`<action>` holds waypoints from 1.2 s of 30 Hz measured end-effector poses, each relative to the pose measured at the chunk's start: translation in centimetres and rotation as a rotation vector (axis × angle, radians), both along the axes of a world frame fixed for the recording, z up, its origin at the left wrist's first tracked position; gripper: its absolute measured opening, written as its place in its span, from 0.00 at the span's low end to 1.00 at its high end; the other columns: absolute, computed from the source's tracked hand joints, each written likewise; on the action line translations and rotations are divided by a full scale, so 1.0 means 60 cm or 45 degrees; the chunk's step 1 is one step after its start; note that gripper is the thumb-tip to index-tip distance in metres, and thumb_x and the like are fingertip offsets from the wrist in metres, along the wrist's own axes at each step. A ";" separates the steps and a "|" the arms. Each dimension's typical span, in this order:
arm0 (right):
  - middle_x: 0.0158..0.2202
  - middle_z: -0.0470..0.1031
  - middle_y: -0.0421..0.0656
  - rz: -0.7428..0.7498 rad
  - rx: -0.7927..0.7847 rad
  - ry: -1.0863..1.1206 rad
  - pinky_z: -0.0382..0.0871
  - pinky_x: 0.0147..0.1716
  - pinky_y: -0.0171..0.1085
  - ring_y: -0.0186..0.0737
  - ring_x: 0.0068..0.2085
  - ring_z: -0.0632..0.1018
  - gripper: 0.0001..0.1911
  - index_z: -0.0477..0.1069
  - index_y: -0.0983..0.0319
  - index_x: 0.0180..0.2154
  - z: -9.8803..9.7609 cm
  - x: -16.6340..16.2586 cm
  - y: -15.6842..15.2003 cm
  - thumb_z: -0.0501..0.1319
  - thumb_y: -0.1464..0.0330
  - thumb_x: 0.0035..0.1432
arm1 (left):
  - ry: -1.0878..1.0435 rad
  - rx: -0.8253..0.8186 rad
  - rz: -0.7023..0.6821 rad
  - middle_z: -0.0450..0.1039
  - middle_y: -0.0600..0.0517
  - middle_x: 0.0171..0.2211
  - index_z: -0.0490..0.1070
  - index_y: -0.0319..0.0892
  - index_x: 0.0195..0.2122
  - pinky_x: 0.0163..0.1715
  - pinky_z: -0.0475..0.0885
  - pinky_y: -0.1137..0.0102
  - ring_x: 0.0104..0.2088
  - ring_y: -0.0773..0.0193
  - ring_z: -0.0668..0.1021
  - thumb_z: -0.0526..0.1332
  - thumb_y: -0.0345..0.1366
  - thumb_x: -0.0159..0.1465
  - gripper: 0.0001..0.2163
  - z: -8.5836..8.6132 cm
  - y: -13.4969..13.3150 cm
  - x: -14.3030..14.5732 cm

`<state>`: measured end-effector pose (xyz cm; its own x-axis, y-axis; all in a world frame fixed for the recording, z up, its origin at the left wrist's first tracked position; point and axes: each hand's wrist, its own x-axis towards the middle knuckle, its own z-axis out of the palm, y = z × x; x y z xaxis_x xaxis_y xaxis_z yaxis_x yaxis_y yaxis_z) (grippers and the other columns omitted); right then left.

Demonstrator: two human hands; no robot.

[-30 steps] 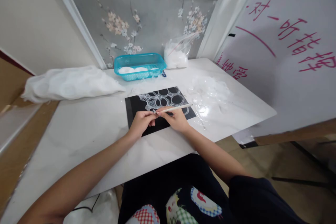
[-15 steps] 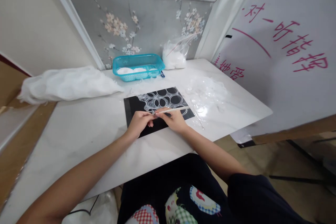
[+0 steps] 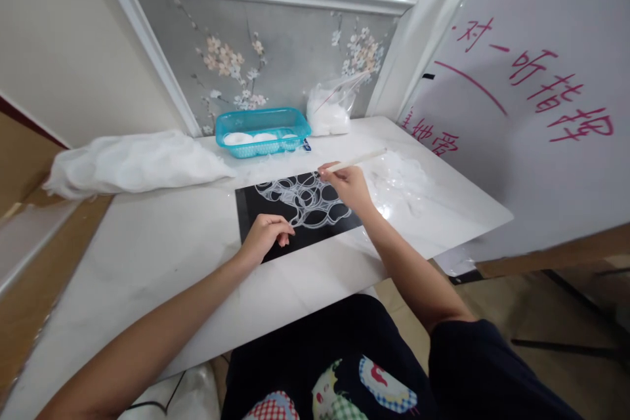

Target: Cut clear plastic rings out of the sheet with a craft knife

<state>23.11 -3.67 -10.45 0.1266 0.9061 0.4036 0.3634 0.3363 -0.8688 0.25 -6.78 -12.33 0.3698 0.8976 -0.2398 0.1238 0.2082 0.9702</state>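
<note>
A slim white pen-like stick (image 3: 364,157) is pinched in my right hand (image 3: 348,188), over the upper right part of a black sheet (image 3: 251,205). Its far end slants up to the right; the tip at my fingers is too small to make out. White ring and loop lines (image 3: 315,200) cover much of the sheet. My left hand (image 3: 268,233) rests at the lower left of the sheet, fingers curled and closed near the edge of the loops. Whether anything is between those fingers I cannot see.
A blue plastic basket (image 3: 263,121) with white round pieces stands at the back, beside a clear bag (image 3: 331,115) of white material. A long white bundle (image 3: 138,161) lies to the left. Clear plastic film (image 3: 401,184) lies at right, near a whiteboard (image 3: 551,190).
My right hand has moved up and to the right with the stick, away from my left hand. My left hand stays near the same spot on the sheet.
</note>
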 end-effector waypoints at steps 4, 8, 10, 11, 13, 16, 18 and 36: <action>0.24 0.78 0.39 0.145 -0.167 0.316 0.70 0.31 0.37 0.38 0.28 0.77 0.14 0.79 0.61 0.30 -0.039 -0.020 -0.019 0.67 0.56 0.52 | -0.006 0.020 -0.037 0.66 0.55 0.11 0.75 0.41 0.16 0.24 0.62 0.70 0.18 0.67 0.69 0.64 0.37 0.46 0.06 -0.003 0.001 -0.001; 0.24 0.78 0.39 0.238 -0.262 0.589 0.73 0.35 0.39 0.38 0.28 0.78 0.16 0.80 0.60 0.31 -0.049 -0.022 -0.019 0.72 0.55 0.46 | -0.010 0.044 -0.086 0.66 0.55 0.12 0.76 0.42 0.17 0.25 0.64 0.70 0.19 0.66 0.69 0.65 0.37 0.47 0.06 -0.008 0.005 -0.005; 0.25 0.78 0.38 0.241 -0.294 0.731 0.73 0.35 0.39 0.37 0.28 0.78 0.17 0.79 0.60 0.29 -0.048 -0.019 -0.017 0.74 0.54 0.42 | -0.010 0.058 -0.109 0.66 0.55 0.12 0.77 0.42 0.17 0.26 0.65 0.70 0.19 0.66 0.70 0.65 0.36 0.48 0.06 -0.010 0.006 -0.007; 0.25 0.78 0.38 0.240 -0.301 0.789 0.73 0.35 0.39 0.36 0.28 0.78 0.18 0.79 0.60 0.28 -0.047 -0.018 -0.017 0.75 0.54 0.40 | -0.010 0.064 -0.120 0.66 0.55 0.12 0.77 0.42 0.17 0.26 0.65 0.69 0.19 0.66 0.70 0.65 0.36 0.48 0.06 -0.011 0.006 -0.008; 0.27 0.78 0.38 0.241 -0.307 0.874 0.73 0.34 0.38 0.35 0.28 0.77 0.18 0.79 0.59 0.28 -0.044 -0.016 -0.018 0.76 0.54 0.38 | -0.008 0.073 -0.139 0.66 0.55 0.12 0.77 0.42 0.17 0.27 0.66 0.69 0.20 0.66 0.70 0.65 0.36 0.48 0.06 -0.010 0.005 -0.009; 0.27 0.77 0.37 0.257 -0.326 0.949 0.73 0.33 0.37 0.33 0.27 0.76 0.17 0.80 0.58 0.28 -0.040 -0.015 -0.022 0.77 0.56 0.38 | 0.000 0.081 -0.158 0.66 0.55 0.12 0.77 0.42 0.17 0.28 0.66 0.70 0.20 0.66 0.70 0.65 0.36 0.49 0.06 -0.008 0.004 -0.011; 0.27 0.77 0.37 0.274 -0.339 0.978 0.72 0.33 0.36 0.33 0.28 0.76 0.16 0.80 0.59 0.28 -0.038 -0.014 -0.025 0.77 0.57 0.39 | 0.006 0.084 -0.164 0.66 0.55 0.12 0.78 0.42 0.18 0.28 0.65 0.70 0.20 0.67 0.70 0.65 0.35 0.49 0.06 -0.005 0.003 -0.011; 0.26 0.77 0.37 0.495 -0.393 0.926 0.66 0.26 0.36 0.32 0.25 0.71 0.13 0.78 0.58 0.29 -0.030 -0.012 -0.038 0.74 0.57 0.44 | 0.098 0.122 -0.210 0.71 0.52 0.17 0.80 0.42 0.22 0.24 0.64 0.70 0.21 0.66 0.69 0.68 0.40 0.49 0.07 -0.004 -0.001 -0.011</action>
<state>22.37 -5.93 -12.27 -0.0829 0.9939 0.0728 -0.4067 0.0330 -0.9130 -0.39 -6.81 -12.57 0.4973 0.8467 -0.1892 0.2234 0.0858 0.9710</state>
